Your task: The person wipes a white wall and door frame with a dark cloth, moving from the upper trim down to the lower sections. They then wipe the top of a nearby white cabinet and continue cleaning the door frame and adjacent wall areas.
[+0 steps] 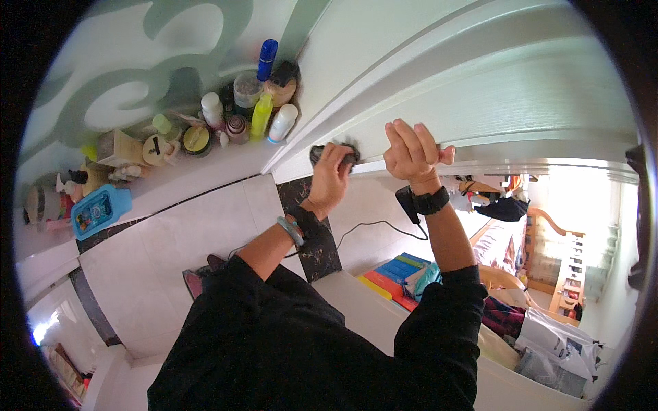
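My left hand (330, 177) is closed around a dark, crumpled cloth-like item (320, 153), held against the lower part of a white door (493, 103). Part of the item is hidden by my fingers and blurred. My right hand (413, 151) is raised in front of the same door with its fingers extended and close together and its thumb apart; nothing shows in it. Whether it touches the door cannot be told. Both wrists wear black bands, and a black device (408, 204) with a thin cable sits at the right wrist.
Bottles and jars, including a yellow-green bottle (261, 115), stand along a ledge at the upper left, near a blue plastic container (123, 199). Colourful books (398, 272) and a white plastic bag (552, 336) lie on a white surface at the lower right. A wooden bed (565, 277) stands beyond.
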`<state>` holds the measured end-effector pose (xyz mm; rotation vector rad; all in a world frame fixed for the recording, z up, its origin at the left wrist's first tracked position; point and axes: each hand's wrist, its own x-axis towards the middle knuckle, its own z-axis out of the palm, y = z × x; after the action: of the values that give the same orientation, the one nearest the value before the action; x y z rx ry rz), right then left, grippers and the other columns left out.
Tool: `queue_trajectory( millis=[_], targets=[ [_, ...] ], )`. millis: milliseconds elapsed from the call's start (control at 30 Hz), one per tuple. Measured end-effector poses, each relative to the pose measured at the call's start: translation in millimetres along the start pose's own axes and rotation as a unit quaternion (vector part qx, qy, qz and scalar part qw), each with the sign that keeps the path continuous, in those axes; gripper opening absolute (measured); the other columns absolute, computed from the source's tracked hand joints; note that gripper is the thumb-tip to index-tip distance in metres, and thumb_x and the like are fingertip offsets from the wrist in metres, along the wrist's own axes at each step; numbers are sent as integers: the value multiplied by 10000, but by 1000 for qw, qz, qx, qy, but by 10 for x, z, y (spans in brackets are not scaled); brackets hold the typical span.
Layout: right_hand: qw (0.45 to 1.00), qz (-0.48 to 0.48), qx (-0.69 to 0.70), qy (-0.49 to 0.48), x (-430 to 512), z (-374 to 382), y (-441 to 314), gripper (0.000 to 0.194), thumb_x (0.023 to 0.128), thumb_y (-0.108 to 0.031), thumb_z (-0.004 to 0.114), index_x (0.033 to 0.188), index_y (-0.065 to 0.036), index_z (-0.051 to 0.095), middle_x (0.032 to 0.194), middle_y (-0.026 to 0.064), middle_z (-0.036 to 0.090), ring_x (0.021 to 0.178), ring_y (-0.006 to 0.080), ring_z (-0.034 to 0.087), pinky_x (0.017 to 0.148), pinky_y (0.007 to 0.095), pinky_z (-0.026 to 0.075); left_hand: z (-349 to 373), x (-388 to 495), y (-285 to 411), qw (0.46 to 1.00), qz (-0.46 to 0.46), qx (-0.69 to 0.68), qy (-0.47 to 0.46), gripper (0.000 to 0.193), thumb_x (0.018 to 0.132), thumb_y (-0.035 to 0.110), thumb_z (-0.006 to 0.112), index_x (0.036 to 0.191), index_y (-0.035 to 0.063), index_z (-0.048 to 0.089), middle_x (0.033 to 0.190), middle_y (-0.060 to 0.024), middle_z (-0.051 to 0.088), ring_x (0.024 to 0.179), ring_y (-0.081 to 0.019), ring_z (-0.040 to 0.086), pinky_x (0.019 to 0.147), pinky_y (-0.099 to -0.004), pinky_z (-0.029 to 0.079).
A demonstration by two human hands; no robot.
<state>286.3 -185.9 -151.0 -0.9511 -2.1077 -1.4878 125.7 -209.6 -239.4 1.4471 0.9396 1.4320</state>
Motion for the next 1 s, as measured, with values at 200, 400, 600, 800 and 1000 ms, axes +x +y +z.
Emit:
queue_trajectory(
  millis=[200, 400, 600, 800, 1000],
  targets=[
    [1000, 9, 8, 2, -5, -26, -7, 245, 799, -255, 542, 954, -216, 727, 1155, -90, 644, 1166, 101, 505, 1084, 446, 70, 161, 407, 479, 994, 87, -32, 51, 426, 770, -149, 513, 1164, 13, 504, 1091, -179, 516, 1036, -370, 492, 908, -406, 416],
    [994, 29, 81, 72, -60, -3, 13, 299, 850, -391, 584, 1111, -271, 667, 1178, -109, 578, 1130, 120, 513, 1104, 432, 130, 44, 650, 800, 988, 138, -67, 3, 577, 748, -163, 482, 1292, 30, 475, 1193, -190, 489, 1142, -370, 478, 985, -397, 405],
    [994, 16, 82, 69, -105, -5, 15, 264, 830, -314, 561, 1070, -294, 669, 1205, -105, 559, 1188, 103, 479, 1133, 436, 103, 6, 557, 566, 989, 145, 12, -29, 573, 764, -142, 514, 1309, 31, 480, 1242, -198, 467, 1171, -375, 479, 970, -389, 430],
    [997, 7, 41, 62, -52, 25, 18, 269, 809, -286, 536, 1043, -278, 668, 1202, -95, 576, 1230, 102, 457, 1135, 436, 95, 21, 255, 59, 995, 85, 58, -16, 482, 829, -106, 526, 1288, 35, 486, 1206, -199, 473, 1101, -389, 506, 926, -393, 445],
    [997, 12, 42, 69, -12, 12, 12, 257, 798, -267, 535, 1018, -241, 667, 1186, -90, 594, 1212, 107, 463, 1127, 432, 122, 1, -9, -399, 991, -12, 131, -10, 441, 819, -102, 504, 1239, 30, 492, 1183, -236, 474, 1063, -428, 510, 868, -443, 467]
  ],
)
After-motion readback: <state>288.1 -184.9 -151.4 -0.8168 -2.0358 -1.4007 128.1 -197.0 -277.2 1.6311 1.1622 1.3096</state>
